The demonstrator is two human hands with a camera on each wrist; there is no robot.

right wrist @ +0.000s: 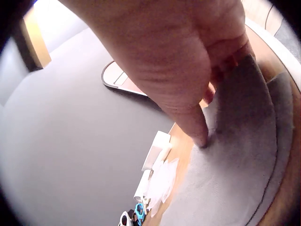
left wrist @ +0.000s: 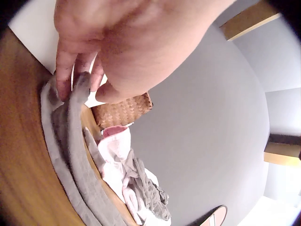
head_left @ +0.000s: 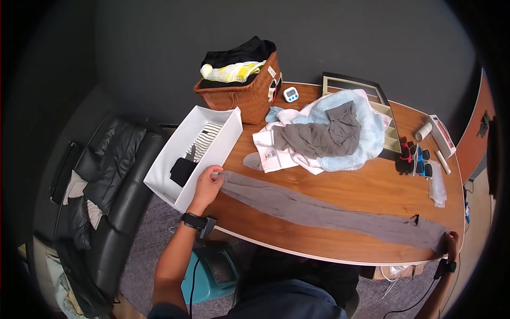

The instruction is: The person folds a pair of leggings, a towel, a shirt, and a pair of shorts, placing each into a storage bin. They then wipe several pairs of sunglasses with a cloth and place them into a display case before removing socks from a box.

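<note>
A long, thin grey garment that looks like tights (head_left: 313, 210) stretches across the front of the wooden table, with a small dark spot near its right end. My left hand (head_left: 210, 185) pinches its left end beside the white box; two long folds of cloth (left wrist: 80, 155) trail from those fingers in the left wrist view. At the table's right edge my right hand (head_left: 452, 244) grips the other end. The right wrist view shows the thumb (right wrist: 200, 136) on top of the layered cloth, with the other fingertips partly hidden at its edge.
The white box (head_left: 226, 143) holds striped and black cloth. Behind it stands a brown basket (head_left: 239, 103) of clothes, near a small timer (head_left: 290, 94). A grey garment (head_left: 324, 135) tops a pile of towels. Sunglasses (head_left: 406, 154), a plastic bag (head_left: 438, 186) and a divided case (head_left: 392, 135) lie at right.
</note>
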